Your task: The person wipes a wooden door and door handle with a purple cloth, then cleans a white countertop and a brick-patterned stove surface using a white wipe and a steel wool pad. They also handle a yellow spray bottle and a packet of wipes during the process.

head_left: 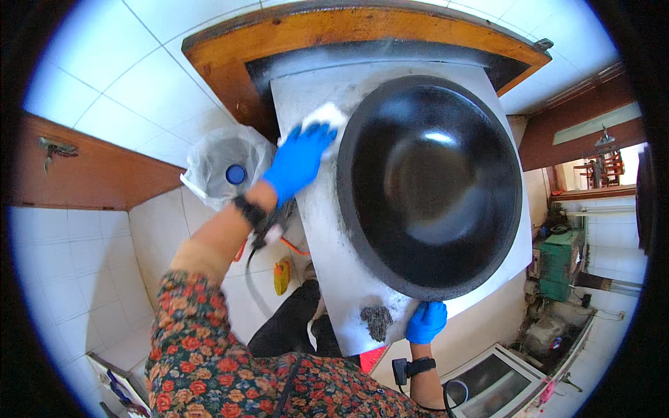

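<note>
A large black wok sits on a grey, smudged countertop. My left hand, in a blue glove, presses a white cloth or wad of paper flat against the counter, left of the wok's rim. Part of that wad is hidden under my fingers. At the near side of the wok, my right hand, also gloved in blue, is closed at the rim; its fingertips are hidden. A dark scouring pad of metal wool lies on the counter, left of my right hand.
Left of the counter stands a bin lined with a clear plastic bag, a blue round cap inside. A yellow bottle and an orange hose are lower down. A wooden frame borders the counter's far side.
</note>
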Motion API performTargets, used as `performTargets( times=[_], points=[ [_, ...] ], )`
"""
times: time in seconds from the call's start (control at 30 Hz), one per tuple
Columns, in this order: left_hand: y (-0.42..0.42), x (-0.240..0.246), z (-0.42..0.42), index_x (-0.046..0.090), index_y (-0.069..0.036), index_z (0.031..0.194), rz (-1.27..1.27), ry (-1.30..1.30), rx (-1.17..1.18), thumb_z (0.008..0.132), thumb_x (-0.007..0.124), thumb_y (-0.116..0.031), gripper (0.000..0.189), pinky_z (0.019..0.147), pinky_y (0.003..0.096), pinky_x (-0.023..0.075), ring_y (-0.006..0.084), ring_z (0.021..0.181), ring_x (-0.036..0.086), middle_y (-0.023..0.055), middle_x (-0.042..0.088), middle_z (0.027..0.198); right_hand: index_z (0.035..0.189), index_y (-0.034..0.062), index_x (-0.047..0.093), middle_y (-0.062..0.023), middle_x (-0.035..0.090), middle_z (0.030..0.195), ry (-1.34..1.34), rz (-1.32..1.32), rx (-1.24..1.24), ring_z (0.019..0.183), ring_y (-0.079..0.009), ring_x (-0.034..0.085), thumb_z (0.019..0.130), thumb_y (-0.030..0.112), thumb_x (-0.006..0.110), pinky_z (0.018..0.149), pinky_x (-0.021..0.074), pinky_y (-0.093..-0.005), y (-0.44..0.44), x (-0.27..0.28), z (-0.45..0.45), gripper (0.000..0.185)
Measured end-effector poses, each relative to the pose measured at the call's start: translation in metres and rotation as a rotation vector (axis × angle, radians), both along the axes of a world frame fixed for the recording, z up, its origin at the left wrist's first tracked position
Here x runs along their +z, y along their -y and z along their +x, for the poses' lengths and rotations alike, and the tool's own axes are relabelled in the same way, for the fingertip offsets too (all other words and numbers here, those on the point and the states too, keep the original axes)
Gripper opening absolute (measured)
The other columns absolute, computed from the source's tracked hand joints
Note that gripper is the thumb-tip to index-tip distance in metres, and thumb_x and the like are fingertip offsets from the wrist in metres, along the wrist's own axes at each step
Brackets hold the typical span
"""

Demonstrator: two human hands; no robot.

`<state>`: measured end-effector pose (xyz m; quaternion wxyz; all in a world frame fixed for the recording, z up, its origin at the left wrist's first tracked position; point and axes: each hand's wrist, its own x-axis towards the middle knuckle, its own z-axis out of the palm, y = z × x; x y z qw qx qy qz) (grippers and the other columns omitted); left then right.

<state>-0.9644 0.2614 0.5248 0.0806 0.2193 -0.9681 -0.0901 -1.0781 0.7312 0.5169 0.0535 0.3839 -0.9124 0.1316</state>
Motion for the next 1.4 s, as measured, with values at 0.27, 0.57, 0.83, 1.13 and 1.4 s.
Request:
performTargets(
  times=[0.27, 0.57, 0.83, 1.13, 1.4],
  points=[
    [0.085, -0.02, -0.032, 0.044, -0.011, 0.143, -0.001, -0.135, 0.248, 0.084, 0.043, 0.004, 0.061, 0.114, 0.0465, 0.0275, 0.032, 0.137, 0.039, 0.0156, 0.041, 0.148, 0.079, 0.0055, 0.053, -0.0155, 0.051, 0.073, -0.002, 0.039, -0.035, 0.069, -0.0365, 0.051, 0.08, 0.007, 0.059, 0.059, 0.0375, -0.0469, -0.003, -0.004, 0.0, 0.006],
    [0.103, -0.019, -0.087, 0.053, -0.008, 0.133, -0.092, -0.238, 0.065, 0.086, 0.048, -0.005, 0.047, 0.107, 0.047, 0.0369, 0.0354, 0.125, 0.05, 0.0186, 0.052, 0.136, 0.077, 0.0068, 0.052, -0.0154, 0.051, 0.074, 0.032, -0.022, -0.011, 0.071, -0.037, 0.05, 0.076, 0.006, 0.059, 0.059, 0.0367, -0.047, -0.003, -0.004, 0.0, 0.007],
    [0.095, -0.011, -0.077, 0.056, -0.011, 0.129, -0.149, -0.164, 0.31, 0.085, 0.047, -0.006, 0.046, 0.097, 0.048, 0.0445, 0.0377, 0.112, 0.058, 0.0186, 0.057, 0.129, 0.082, 0.0057, 0.053, -0.0148, 0.051, 0.074, 0.002, 0.037, -0.009, 0.071, -0.0359, 0.051, 0.08, 0.004, 0.057, 0.06, 0.0385, -0.0456, -0.002, -0.004, -0.002, 0.004],
    [0.097, -0.018, -0.03, 0.042, -0.013, 0.145, -0.039, -0.03, 0.302, 0.088, 0.043, -0.004, 0.058, 0.114, 0.049, 0.0264, 0.0358, 0.137, 0.037, 0.0152, 0.039, 0.15, 0.079, 0.0057, 0.051, -0.0154, 0.051, 0.075, 0.011, 0.012, -0.002, 0.071, -0.0366, 0.05, 0.077, 0.006, 0.059, 0.061, 0.0373, -0.0473, -0.005, -0.005, -0.002, 0.008],
    [0.009, 0.008, 0.012, 0.043, -0.019, 0.144, 0.005, 0.035, 0.019, 0.094, 0.037, -0.005, 0.053, 0.112, 0.0482, 0.0302, 0.0328, 0.136, 0.04, 0.0137, 0.041, 0.148, 0.083, 0.0054, 0.053, -0.0164, 0.052, 0.076, 0.018, -0.029, 0.009, 0.073, -0.038, 0.051, 0.078, 0.006, 0.059, 0.062, 0.038, -0.0482, -0.007, -0.007, -0.003, 0.008]
  ],
)
